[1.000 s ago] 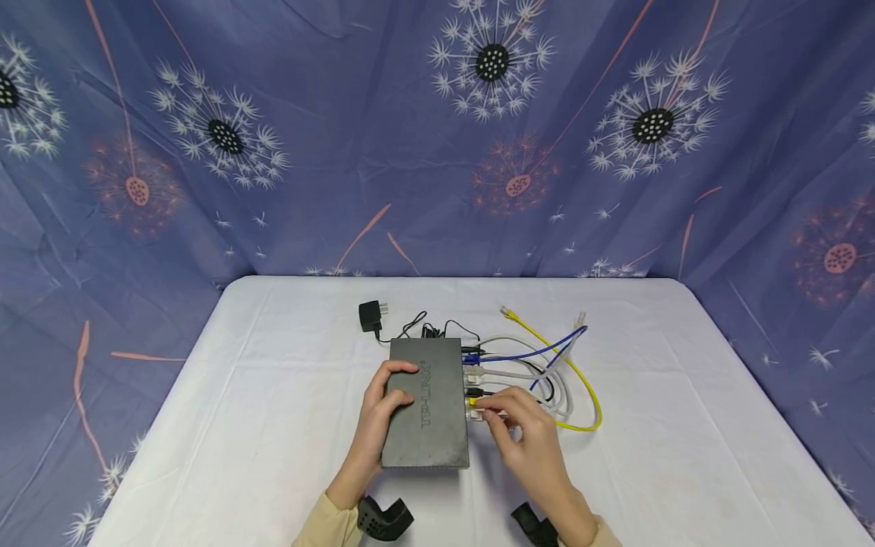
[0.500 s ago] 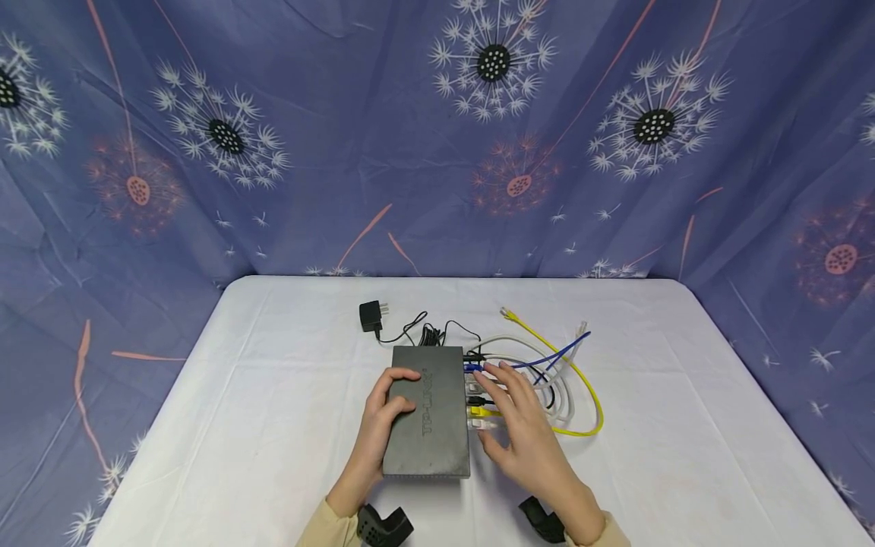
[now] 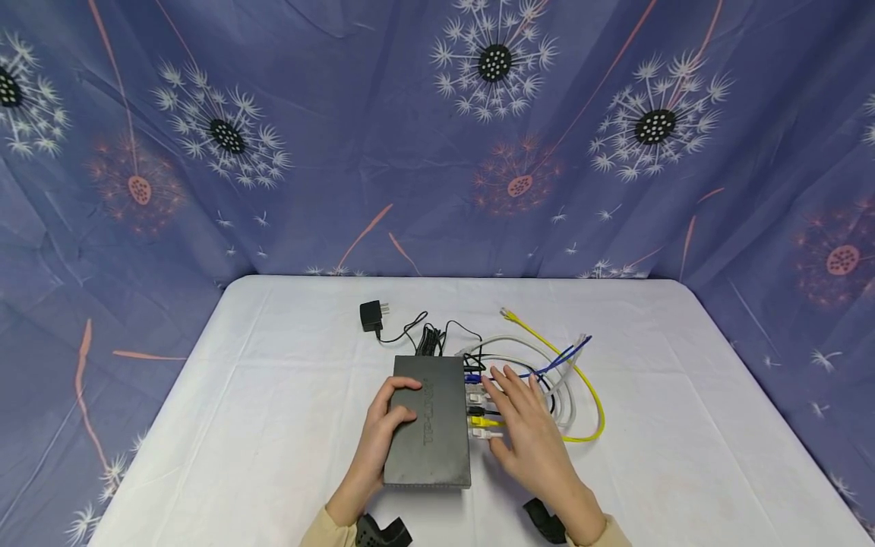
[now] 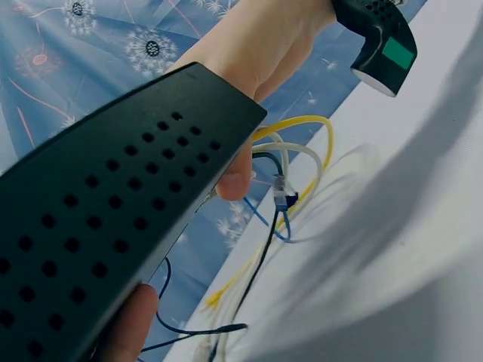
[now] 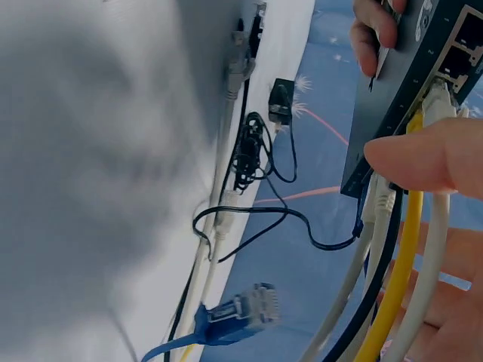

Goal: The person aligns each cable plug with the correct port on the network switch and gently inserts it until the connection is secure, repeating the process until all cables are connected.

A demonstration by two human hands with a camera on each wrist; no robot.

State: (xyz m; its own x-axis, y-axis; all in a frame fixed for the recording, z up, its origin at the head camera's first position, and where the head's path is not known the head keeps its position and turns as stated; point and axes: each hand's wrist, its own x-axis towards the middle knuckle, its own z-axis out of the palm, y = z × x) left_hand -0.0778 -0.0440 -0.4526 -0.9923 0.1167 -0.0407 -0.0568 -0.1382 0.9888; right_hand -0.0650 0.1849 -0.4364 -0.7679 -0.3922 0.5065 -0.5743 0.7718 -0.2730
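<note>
My left hand (image 3: 379, 425) grips a black TP-LINK network switch (image 3: 431, 460) by its left side, thumb and index finger on top. In the left wrist view its perforated side (image 4: 90, 200) shows close up. Along its right side several network cables are plugged in: blue, white, black and a yellow cable (image 5: 405, 268). My right hand (image 3: 536, 448) is beside these plugs with fingers extended and spread. In the right wrist view, the thumb (image 5: 423, 157) passes in front of a white cable (image 5: 435, 241), and the other fingers lie behind the cables. Bare ports (image 5: 456, 64) show beyond the white plug.
A black power adapter (image 3: 371, 315) lies at the back of the white table (image 3: 273, 425), its cord bundle (image 3: 429, 339) behind the switch. Free cable ends lie to the right, including a blue plug (image 5: 241, 317) and a yellow plug (image 3: 507, 312). A patterned curtain (image 3: 369, 137) surrounds the table.
My right hand has let go of the yellow plug and spread its fingers beside the cables. The switch, gripped by my left hand, has shifted a little toward me.
</note>
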